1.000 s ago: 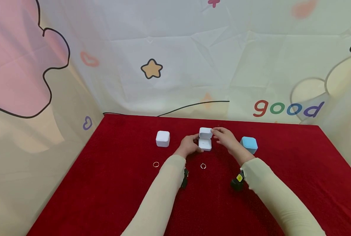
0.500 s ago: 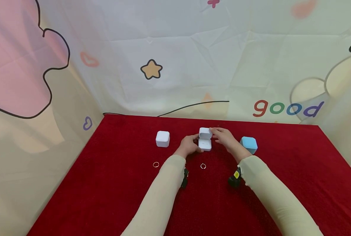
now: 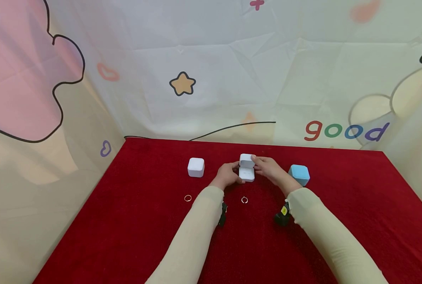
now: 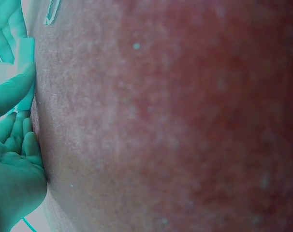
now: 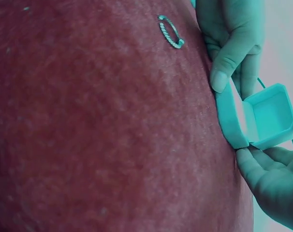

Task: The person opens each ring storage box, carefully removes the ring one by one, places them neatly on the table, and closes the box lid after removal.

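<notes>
- I see an open white box (image 3: 246,169) near the far edge of the surface (image 3: 108,221).
- Left hand's grip (image 3: 227,174) holds its bottom (image 5: 229,120).
- Right hand's grip (image 3: 269,169) holds its lid (image 3: 245,159).
- A ring (image 5: 166,38) lies farther from that edge.

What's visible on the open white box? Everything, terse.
The open white box is small, smooth-looking and round-cornered; its exact material can't be told. The hinged lid stands raised behind the base, showing its hollow inside; marks on the base's pale interior are too small to identify. It sits on the red cloth. The left hand grips the base's left side, thumb at the front; the right hand touches the right side and lid.
</notes>
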`<state>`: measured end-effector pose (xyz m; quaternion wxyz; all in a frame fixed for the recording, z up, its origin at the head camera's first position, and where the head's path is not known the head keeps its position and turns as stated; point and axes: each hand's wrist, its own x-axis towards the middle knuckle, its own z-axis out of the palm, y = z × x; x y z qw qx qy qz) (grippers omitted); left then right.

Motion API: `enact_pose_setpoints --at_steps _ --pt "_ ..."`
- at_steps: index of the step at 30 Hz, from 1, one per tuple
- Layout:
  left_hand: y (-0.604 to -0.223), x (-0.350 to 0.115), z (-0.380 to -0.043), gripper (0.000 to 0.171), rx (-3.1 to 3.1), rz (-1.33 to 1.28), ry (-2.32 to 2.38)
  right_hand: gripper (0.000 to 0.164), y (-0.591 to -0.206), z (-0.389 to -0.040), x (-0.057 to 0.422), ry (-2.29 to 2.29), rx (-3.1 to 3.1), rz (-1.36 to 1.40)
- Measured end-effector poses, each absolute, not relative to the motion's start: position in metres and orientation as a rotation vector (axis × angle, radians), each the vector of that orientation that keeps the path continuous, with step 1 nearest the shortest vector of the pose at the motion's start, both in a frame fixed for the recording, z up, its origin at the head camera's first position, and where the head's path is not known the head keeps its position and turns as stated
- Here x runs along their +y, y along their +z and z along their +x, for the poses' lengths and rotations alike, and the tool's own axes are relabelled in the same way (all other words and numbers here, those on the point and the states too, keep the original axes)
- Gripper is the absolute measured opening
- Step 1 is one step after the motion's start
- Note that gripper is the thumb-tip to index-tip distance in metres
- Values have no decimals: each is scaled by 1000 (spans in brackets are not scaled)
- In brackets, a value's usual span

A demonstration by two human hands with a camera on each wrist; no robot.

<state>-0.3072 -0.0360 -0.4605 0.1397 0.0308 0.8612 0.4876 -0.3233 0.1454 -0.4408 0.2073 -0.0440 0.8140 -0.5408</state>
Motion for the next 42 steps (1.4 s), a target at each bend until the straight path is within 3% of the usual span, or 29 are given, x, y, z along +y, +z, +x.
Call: enact_pose_setpoints --at_steps 3,11,42 --pt "-460 -36 -307 71 2491 92 1407 81 -442 -322 146 -1490 2270 -159" --pt "-461 -36 -308 72 2497 84 1408 63 -443 -319 140 -1483 2289 -198" --pt "-460 -36 -309 70 2495 104 1410 58 -446 -310 139 -1444 2329 -223"
